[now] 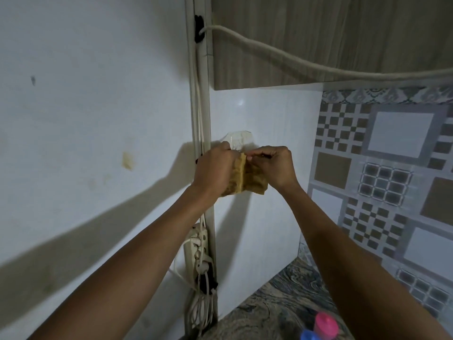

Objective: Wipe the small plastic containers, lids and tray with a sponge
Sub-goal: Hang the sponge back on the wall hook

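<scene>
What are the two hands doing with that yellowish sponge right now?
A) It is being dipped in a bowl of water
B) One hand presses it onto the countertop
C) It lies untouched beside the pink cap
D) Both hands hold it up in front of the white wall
D: the left hand and right hand both grip the sponge raised before the white wall, well above the countertop.

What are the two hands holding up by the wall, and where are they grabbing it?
A yellow-brown sponge. The left hand wraps around its left side, and the right hand pinches its top right edge.
</scene>
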